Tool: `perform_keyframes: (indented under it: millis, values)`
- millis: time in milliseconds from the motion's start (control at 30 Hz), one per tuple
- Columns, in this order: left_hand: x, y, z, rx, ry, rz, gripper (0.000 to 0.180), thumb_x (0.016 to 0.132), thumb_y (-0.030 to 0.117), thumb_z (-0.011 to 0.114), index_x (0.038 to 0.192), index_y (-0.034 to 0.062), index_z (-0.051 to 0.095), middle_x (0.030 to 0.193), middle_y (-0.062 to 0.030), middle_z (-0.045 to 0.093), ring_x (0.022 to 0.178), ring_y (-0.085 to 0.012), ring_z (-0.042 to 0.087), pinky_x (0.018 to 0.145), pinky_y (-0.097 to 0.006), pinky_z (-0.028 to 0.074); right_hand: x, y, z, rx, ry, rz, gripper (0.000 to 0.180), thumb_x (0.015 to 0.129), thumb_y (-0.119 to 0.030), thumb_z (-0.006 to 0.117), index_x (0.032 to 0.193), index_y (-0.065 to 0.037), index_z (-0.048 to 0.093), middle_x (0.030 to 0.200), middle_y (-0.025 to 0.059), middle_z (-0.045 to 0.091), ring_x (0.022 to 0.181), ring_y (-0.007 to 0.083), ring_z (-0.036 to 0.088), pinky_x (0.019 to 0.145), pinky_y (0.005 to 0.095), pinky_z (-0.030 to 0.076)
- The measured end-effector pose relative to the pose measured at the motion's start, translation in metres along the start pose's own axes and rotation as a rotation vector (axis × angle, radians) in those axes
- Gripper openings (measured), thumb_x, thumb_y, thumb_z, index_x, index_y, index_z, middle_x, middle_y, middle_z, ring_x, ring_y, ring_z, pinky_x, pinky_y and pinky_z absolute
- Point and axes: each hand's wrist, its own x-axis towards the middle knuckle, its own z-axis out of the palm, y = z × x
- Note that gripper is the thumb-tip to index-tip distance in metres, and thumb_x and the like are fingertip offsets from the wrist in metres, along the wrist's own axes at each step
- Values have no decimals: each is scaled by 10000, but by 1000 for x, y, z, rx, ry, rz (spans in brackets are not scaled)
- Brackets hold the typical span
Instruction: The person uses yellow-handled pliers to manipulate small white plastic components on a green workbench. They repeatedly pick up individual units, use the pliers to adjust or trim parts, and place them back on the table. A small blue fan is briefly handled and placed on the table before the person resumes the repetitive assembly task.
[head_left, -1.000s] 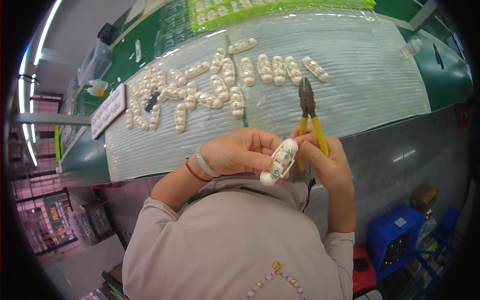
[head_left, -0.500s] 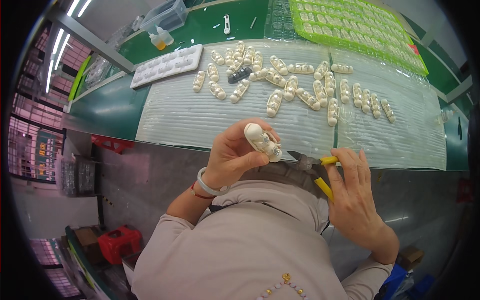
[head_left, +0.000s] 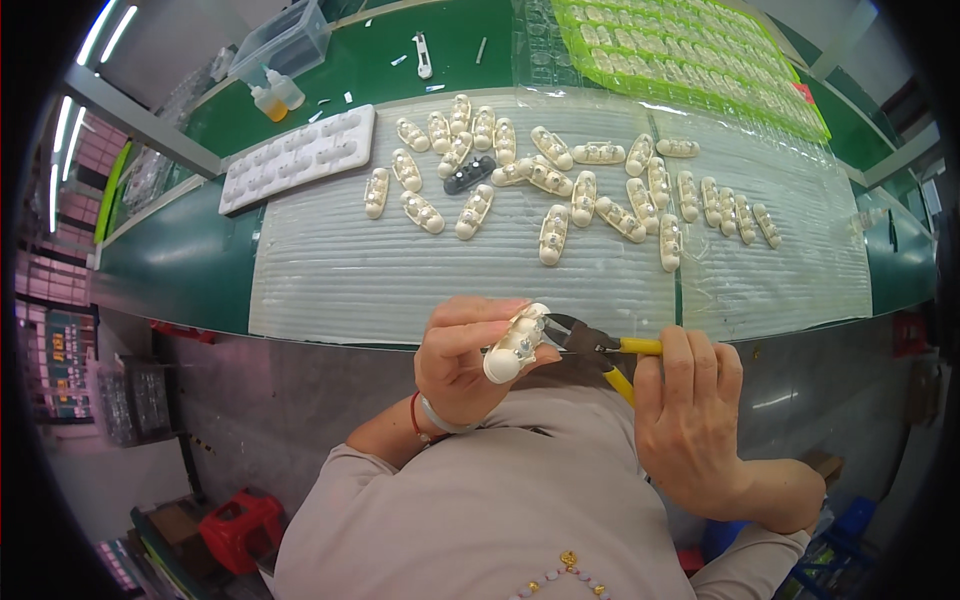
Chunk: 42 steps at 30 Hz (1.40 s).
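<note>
The left hand (head_left: 462, 362) pinches a cream part (head_left: 516, 343) between thumb and fingers, just off the near edge of the ribbed white mat (head_left: 400, 280). The right hand (head_left: 692, 420) is wrapped shut around the yellow handles of the cutters (head_left: 590, 342), whose dark tips touch the part's upper end (how far the tips are apart I cannot tell).

On the mat, beyond the hands, lie many more cream parts (head_left: 570, 190) in loose rows, with one dark piece (head_left: 468, 175) among them. At the mat's far left corner sits a white tray (head_left: 296, 158); past its far right corner stretches a green tray (head_left: 690, 55). The mat covers a green bench (head_left: 170, 260). Beyond the mat's far left stand a clear box (head_left: 285, 42) and small bottles (head_left: 272, 96). Below the bench, left of the mat, a red stool (head_left: 240, 525) stands on the floor.
</note>
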Motion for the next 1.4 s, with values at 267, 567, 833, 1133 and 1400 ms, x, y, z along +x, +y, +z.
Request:
perform_keyframes:
  millis: [267,567,833,1133,1400]
  values:
    - [24,-10,1,170,2,-221,298,655,111,806,805,-85,639,660,-125,640,530,-186,579,513,-266,443,20,11,16,176,-83,-6,144,687,-76,586,787,7,524,916,175,485,807,277,483,657,382,390]
    - [50,-36,6,-230,169,-463,472,701,-50,741,1075,36,466,1039,-128,585,938,-172,601,820,-289,520,63,59,39,1146,-340,129,251,761,36,570,999,43,493,1011,195,457,862,335,500,741,395,428]
    - [62,-55,4,-509,239,-732,447,716,-51,727,1076,15,470,1067,-150,587,979,-196,603,832,-300,518,80,78,61,990,-309,107,456,660,49,637,1098,21,514,1090,189,431,972,337,474,812,391,407]
    - [59,-61,7,-62,73,-395,441,697,-27,752,1066,12,515,1065,-162,595,956,-210,615,808,-291,517,86,72,71,909,-363,51,493,630,40,611,1113,6,519,1125,185,408,1012,344,442,852,429,362]
    - [60,-57,7,-90,57,-451,455,700,-23,752,1078,9,502,1060,-170,602,956,-203,617,799,-274,516,88,85,69,968,-417,-19,511,615,57,570,1120,28,497,1147,215,383,1046,388,403,873,466,350]
